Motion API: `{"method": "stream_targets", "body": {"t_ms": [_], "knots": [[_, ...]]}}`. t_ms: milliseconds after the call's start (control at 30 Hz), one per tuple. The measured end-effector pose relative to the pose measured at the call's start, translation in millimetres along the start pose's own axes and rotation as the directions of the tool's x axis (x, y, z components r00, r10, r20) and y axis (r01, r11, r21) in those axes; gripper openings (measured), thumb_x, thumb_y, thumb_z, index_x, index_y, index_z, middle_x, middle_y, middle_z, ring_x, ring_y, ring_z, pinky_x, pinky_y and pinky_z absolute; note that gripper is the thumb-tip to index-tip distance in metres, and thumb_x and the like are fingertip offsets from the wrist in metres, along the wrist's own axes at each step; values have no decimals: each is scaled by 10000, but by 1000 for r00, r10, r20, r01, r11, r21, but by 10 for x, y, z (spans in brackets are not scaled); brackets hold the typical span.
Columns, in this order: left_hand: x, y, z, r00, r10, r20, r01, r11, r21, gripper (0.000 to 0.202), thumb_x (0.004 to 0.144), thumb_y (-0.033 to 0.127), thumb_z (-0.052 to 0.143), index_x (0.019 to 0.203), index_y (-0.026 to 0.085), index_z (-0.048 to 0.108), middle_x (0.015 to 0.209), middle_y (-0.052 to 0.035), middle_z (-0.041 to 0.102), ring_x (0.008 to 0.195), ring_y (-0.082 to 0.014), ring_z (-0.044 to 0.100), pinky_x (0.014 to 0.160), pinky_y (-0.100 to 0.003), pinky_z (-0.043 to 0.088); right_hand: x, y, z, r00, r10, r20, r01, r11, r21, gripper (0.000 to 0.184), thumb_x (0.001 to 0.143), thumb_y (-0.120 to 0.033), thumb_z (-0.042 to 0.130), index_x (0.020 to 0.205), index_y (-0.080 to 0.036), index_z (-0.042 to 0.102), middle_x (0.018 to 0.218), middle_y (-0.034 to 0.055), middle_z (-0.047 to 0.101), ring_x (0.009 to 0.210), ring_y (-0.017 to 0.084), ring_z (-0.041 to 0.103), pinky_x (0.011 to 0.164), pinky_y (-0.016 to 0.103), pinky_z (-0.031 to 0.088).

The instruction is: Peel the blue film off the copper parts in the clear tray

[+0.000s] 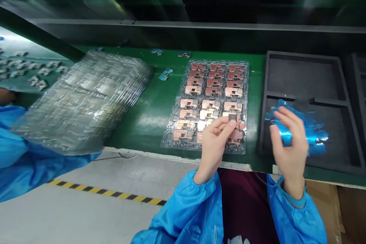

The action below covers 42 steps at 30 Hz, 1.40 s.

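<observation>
My left hand (215,139) is closed in a pinch on a small circuit board (232,117), which has a dark square part at its top. The board is over the lower right of a clear plastic tray (175,145). Rows of copper-coloured circuit boards (211,105) lie in that tray, and my fingers hide some of them. Over a black foam tray (350,129), my right hand (293,145) is open, its fingers spread and curved. Under and behind it lies a pile of shiny blue film pieces (316,137); I cannot tell if the fingers touch it.
A tilted stack of clear plastic trays (85,99) is at the left, beside a co-worker's blue sleeve (34,167). Loose boards (166,74) lie behind on the green bench (143,116). More small parts (37,70) are at far left. A shelf bar (214,26) runs behind.
</observation>
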State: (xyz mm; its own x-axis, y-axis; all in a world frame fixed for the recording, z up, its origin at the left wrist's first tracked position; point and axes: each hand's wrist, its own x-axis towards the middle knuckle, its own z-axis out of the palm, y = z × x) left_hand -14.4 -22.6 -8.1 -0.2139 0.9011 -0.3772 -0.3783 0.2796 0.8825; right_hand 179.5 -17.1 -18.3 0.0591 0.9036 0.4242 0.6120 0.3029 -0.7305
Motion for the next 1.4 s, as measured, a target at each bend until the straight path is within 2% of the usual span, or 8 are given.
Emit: {"method": "stream_targets", "body": {"t_ms": [133, 300, 467, 600, 833, 1000, 1167, 1400], "knots": [[-64, -20, 14, 998, 62, 9, -62, 994, 95, 307, 822, 459, 912, 810, 192, 762, 771, -48, 805, 605, -170, 696, 576, -273, 591, -45, -330, 310, 963, 101, 250, -194, 905, 379, 267, 1016, -296, 709, 1278, -252, 732, 1242, 75, 787, 1031, 209, 778, 870, 347, 682], [-128, 55, 33, 991, 81, 108, -96, 986, 139, 303, 874, 484, 864, 794, 199, 800, 720, -29, 745, 680, -185, 703, 646, -280, 616, -31, -345, 454, 932, 284, 225, -362, 758, 543, 93, 982, -294, 748, 1039, -221, 740, 981, 17, 775, 796, 135, 744, 677, 219, 641], [-134, 46, 67, 987, 150, 53, -157, 973, 170, 253, 894, 426, 834, 860, 175, 817, 615, 2, 680, 552, -142, 622, 597, -259, 594, -51, -378, 448, 898, 340, 279, -440, 706, 555, 166, 977, -368, 766, 1041, -216, 747, 1001, 40, 781, 789, 159, 757, 649, 244, 653], [-113, -1, 68, 986, 168, 21, -169, 970, 173, 232, 882, 398, 841, 894, 167, 819, 622, -2, 702, 563, -153, 667, 570, -247, 593, -58, -394, 486, 904, 377, 200, -423, 726, 542, 184, 965, -394, 780, 980, -215, 745, 952, 32, 782, 708, 147, 742, 627, 251, 653], [-47, -9, 5, 977, 200, -69, -189, 972, 138, 216, 898, 406, 846, 911, 191, 824, 667, -7, 742, 587, -151, 694, 579, -241, 605, -38, -303, 435, 882, 280, 379, -464, 654, 597, 299, 962, -380, 787, 1224, -237, 786, 1153, 68, 836, 1061, 215, 809, 831, 300, 711], [-56, -28, -24, 986, 163, -20, -160, 983, 94, 277, 921, 441, 840, 1026, 184, 834, 885, -75, 842, 787, -223, 810, 781, -335, 691, -80, -310, 457, 859, 365, 359, -512, 635, 578, 264, 926, -332, 825, 1159, -211, 804, 980, 40, 854, 837, 178, 825, 760, 278, 725], [-47, -39, -65, 987, 72, 144, -75, 997, 15, 405, 826, 360, 937, 1181, 201, 824, 1175, -112, 845, 1083, -278, 813, 866, -341, 694, -53, -291, 453, 838, 401, 370, -546, 612, 572, 287, 911, -349, 840, 1163, -214, 813, 1034, 51, 857, 866, 187, 829, 761, 281, 729], [-50, -84, -28, 996, 62, 63, -56, 994, -90, 408, 833, 348, 931, 1196, 194, 824, 1194, -123, 834, 1038, -250, 809, 832, -302, 679, -113, -341, 458, 878, 348, 327, -476, 688, 548, 389, 938, -304, 827, 1322, -254, 791, 1112, 40, 854, 982, 198, 831, 849, 293, 732]]}}
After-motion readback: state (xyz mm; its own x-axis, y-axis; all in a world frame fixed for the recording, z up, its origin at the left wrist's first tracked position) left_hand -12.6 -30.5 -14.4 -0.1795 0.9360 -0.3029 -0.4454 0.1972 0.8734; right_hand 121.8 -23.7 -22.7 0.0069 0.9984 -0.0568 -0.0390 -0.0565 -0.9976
